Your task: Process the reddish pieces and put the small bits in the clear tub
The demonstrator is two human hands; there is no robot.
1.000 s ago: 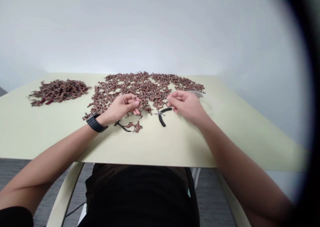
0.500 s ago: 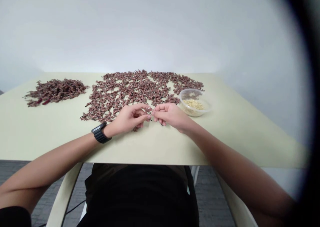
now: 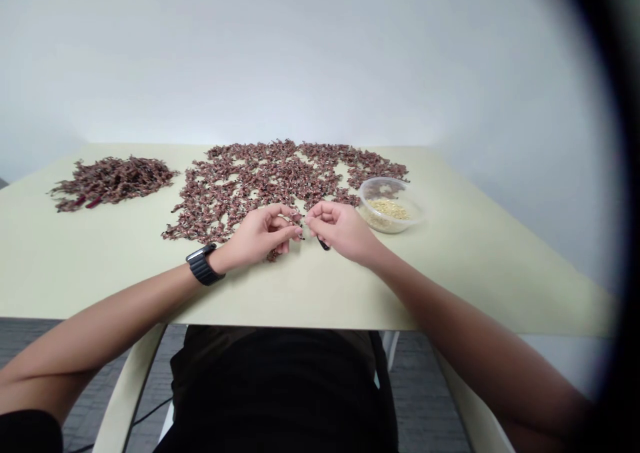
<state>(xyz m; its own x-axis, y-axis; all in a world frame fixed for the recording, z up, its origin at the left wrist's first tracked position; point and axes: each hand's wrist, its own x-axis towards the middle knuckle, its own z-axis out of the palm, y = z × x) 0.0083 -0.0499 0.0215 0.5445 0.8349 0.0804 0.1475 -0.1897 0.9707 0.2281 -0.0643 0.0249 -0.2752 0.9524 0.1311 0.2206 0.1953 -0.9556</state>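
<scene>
My left hand (image 3: pixel 267 234), a dark watch (image 3: pixel 204 265) on its wrist, pinches a small reddish-brown piece (image 3: pixel 296 218) with dark tips between thumb and fingers. Close against it, my right hand (image 3: pixel 343 230) has its thumb and forefinger pressed together at that piece; what they grip is too small to make out. Under my right hand's curled fingers shows a black, rounded object (image 3: pixel 324 244), partly hidden. Just beyond both hands spreads a wide layer of similar reddish-brown pieces (image 3: pixel 260 180). A few of them (image 3: pixel 273 256) lie below my left hand.
A clear round plastic bowl (image 3: pixel 420 213) with small yellowish bits (image 3: pixel 389 208) stands right of my right hand. A denser heap of longer reddish-brown pieces (image 3: pixel 117 180) lies at the left of the pale yellow table (image 3: pixel 295 300). A plain wall (image 3: pixel 280 53) rises behind.
My right hand has shifted slightly, its lower fingers curling in, and more of the black object shows beneath it. My left hand stays nearly in place, still pinching the piece.
</scene>
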